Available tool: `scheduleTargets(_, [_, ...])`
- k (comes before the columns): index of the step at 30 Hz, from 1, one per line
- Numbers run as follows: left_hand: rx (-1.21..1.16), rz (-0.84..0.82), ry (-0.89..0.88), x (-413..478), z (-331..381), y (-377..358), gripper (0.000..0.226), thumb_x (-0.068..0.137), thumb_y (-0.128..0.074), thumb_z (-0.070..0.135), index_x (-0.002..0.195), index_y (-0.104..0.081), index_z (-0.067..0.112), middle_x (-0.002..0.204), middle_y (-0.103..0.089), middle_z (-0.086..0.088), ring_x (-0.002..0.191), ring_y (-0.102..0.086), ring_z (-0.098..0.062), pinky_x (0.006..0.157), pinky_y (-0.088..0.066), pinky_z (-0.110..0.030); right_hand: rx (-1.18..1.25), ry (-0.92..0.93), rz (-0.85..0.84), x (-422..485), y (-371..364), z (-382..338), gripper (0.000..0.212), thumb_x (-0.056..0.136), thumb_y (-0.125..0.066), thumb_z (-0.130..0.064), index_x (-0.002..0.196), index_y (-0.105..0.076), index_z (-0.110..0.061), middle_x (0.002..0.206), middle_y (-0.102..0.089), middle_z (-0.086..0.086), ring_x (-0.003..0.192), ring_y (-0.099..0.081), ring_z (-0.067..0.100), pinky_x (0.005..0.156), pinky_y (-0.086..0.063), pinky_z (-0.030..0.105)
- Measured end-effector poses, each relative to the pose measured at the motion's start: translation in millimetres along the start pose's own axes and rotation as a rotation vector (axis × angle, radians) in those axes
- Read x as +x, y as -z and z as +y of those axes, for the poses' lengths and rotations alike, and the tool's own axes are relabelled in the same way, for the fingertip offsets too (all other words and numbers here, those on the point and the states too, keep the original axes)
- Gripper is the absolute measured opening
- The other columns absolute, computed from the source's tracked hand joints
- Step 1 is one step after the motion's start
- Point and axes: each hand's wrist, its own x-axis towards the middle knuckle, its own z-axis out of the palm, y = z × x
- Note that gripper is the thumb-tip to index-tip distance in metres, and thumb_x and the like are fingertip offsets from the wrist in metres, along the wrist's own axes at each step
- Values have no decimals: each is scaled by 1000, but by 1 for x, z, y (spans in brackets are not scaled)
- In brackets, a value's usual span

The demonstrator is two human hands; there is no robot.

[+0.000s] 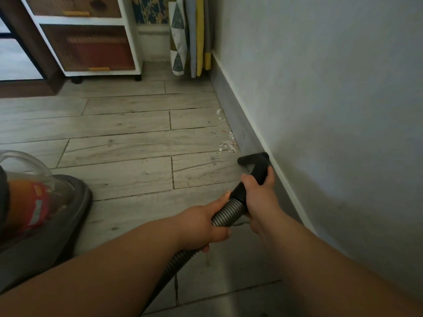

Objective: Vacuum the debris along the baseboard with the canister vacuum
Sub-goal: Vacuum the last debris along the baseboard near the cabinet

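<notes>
Small white and red scraps of debris (225,136) lie on the wood-look floor in a strip along the grey baseboard (238,124). A black T-shaped nozzle (253,159) sits on the floor against the baseboard, just short of the nearest scraps. My right hand (258,191) grips the black tube behind the nozzle. My left hand (206,223) grips the ribbed grey hose (225,213) just below the tube's collar. The hose runs down under my left forearm. The canister vacuum (39,207), grey with an orange and clear body, stands at the left edge.
A white drawer cabinet (89,42) on small feet stands at the back left. Patterned and yellow rolled fabrics (190,37) lean in the far corner against the wall (320,88) on the right. Open floor lies between the vacuum and the baseboard.
</notes>
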Motion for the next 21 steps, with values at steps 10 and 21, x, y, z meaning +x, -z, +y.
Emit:
scheduleTargets(10, [-6, 38, 35, 16, 12, 6, 90, 89, -62, 39, 142, 8, 59, 95, -56, 5, 64, -63, -10, 60, -55, -22, -4, 26, -59, 30, -2, -11, 80, 92, -59, -22, 151, -11, -48, 129, -51, 6, 94, -62, 28, 83, -56, 53])
scheduleTargets(21, [-76, 94, 56, 27, 24, 2, 90, 90, -61, 34, 146, 7, 54, 88, -53, 7, 61, -61, -11, 51, -51, -17, 12, 26, -130, 48, 3, -20, 78, 92, -60, -22, 151, -14, -47, 123, -53, 4, 93, -63, 27, 72, -60, 46])
